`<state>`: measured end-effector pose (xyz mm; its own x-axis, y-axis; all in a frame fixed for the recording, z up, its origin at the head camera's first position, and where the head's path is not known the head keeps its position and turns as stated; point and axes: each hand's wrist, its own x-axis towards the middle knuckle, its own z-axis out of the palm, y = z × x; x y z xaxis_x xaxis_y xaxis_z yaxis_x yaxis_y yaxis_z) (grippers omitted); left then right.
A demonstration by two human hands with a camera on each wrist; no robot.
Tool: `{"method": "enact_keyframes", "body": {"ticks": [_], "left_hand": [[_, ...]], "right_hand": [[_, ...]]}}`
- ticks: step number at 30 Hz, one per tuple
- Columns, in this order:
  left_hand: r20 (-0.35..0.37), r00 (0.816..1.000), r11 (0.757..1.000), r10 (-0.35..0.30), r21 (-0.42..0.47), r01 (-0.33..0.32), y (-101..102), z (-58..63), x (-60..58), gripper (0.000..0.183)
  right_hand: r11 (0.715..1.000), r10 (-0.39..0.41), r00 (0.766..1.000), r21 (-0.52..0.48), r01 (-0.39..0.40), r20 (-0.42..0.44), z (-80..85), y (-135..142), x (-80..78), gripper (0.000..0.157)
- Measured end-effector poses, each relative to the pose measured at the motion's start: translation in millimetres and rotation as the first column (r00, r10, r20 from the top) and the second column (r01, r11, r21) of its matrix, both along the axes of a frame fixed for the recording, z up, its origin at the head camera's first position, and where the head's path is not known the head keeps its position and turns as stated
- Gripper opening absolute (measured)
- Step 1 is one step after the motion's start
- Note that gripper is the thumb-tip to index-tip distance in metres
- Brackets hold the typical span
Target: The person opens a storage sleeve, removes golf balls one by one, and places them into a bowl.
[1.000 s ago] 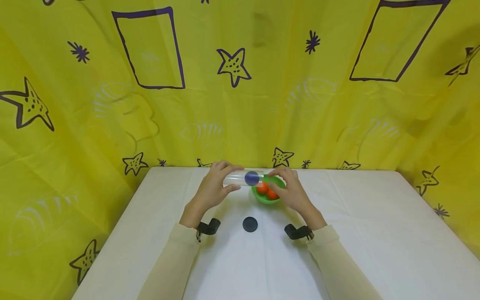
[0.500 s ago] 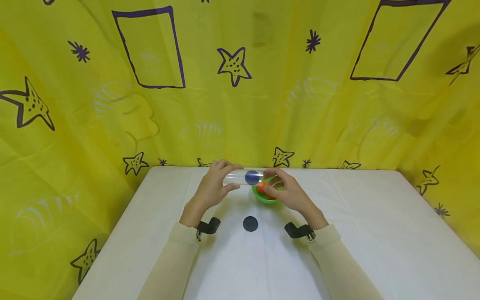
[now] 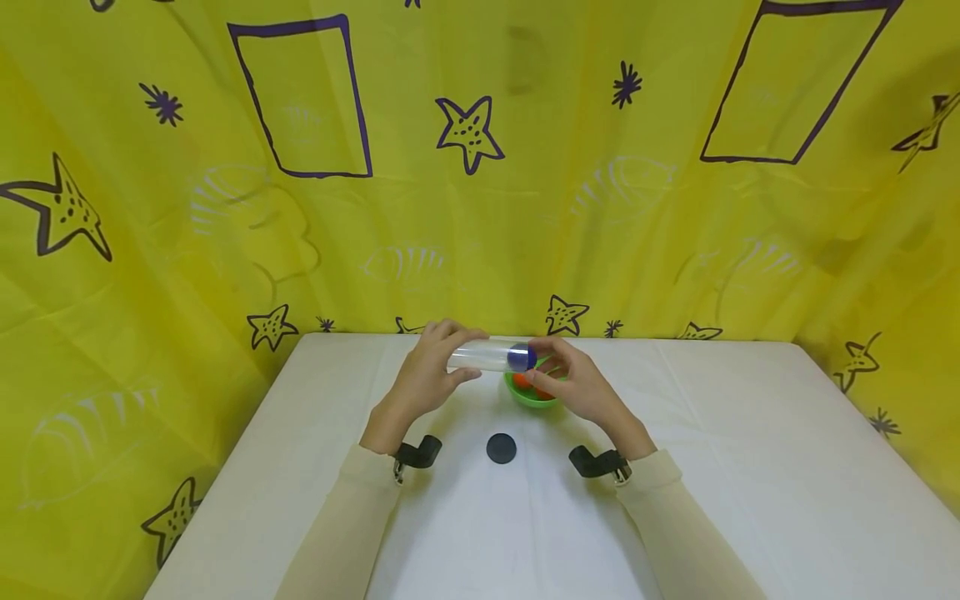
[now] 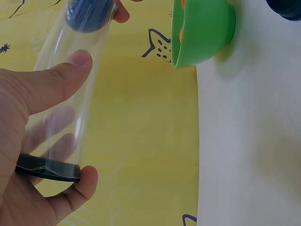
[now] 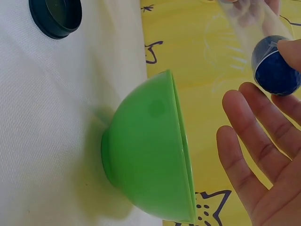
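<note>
A clear plastic tube (image 3: 480, 356) lies nearly level above the table, gripped by my left hand (image 3: 423, 371) between thumb and fingers. Its closed end has a black cap (image 4: 49, 168), seen in the left wrist view. A dark blue ball (image 5: 277, 70) pokes partly out of the tube's open right end. My right hand (image 3: 583, 379) is at that mouth, its thumb and a finger against the ball while the other fingers extend loosely. Below, a green bowl (image 5: 148, 146) stands on the table with orange balls (image 3: 522, 381) in it, partly hidden by the right hand.
A loose black cap (image 3: 501, 448) lies on the white table (image 3: 675, 500), nearer to me than the bowl. Behind the table hangs a yellow patterned curtain (image 3: 525, 233). Each wrist wears a black camera mount (image 3: 596, 462).
The blue ball has slid right along the tube and now sticks out of its open end. The right hand has moved slightly left to the tube's mouth. The left hand stays put.
</note>
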<state>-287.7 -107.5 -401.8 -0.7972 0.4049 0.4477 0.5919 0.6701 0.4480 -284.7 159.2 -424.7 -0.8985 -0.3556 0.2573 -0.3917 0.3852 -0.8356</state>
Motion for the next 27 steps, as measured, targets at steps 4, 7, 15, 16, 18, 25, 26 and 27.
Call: {"method": "enact_keyframes", "body": {"ticks": [4, 7, 15, 16, 18, 25, 26, 27], "left_hand": [[-0.002, 1.000, 1.000, 0.007, -0.003, -0.007, -1.5, -1.1, -0.4, 0.050], [0.002, 1.000, 1.000, 0.013, -0.004, -0.013, -2.7, -1.4, -0.7, 0.051], [-0.016, 1.000, 1.000, 0.009, 0.012, -0.009, -3.7, -0.2, -0.1, 0.050], [-0.012, 1.000, 1.000, 0.010, 0.012, -0.010, -3.8, 0.1, 0.1, 0.050], [-0.005, 1.000, 1.000, 0.014, 0.010, -0.014, -4.0, 0.6, 0.2, 0.050], [-0.013, 1.000, 0.999, 0.006, 0.035, -0.006, -5.5, 1.2, -0.8, 0.050], [-0.013, 1.000, 0.999, 0.004, 0.039, -0.004, -5.8, 1.2, -0.8, 0.050], [-0.011, 1.000, 0.999, 0.003, 0.041, -0.003, -6.0, 1.2, -0.7, 0.050]], "right_hand": [[1.000, -0.010, 1.000, 0.004, 0.010, 0.022, 0.1, 0.6, -0.2, 0.050], [1.000, -0.011, 0.999, -0.001, 0.011, 0.042, 0.3, 1.3, -0.5, 0.051], [1.000, -0.006, 0.998, -0.020, 0.008, 0.066, -1.7, 3.9, -4.9, 0.050], [1.000, -0.006, 0.998, -0.021, 0.008, 0.069, -1.8, 4.1, -5.3, 0.050], [1.000, -0.010, 0.997, -0.022, 0.011, 0.073, -1.6, 4.2, -5.6, 0.052], [0.999, -0.044, 0.998, -0.018, 0.045, 0.054, -2.6, 6.3, -5.8, 0.048], [0.999, -0.046, 0.998, -0.019, 0.047, 0.052, -2.8, 6.6, -5.8, 0.048], [0.999, -0.047, 0.998, -0.021, 0.048, 0.050, -2.9, 6.6, -5.8, 0.048]]}}
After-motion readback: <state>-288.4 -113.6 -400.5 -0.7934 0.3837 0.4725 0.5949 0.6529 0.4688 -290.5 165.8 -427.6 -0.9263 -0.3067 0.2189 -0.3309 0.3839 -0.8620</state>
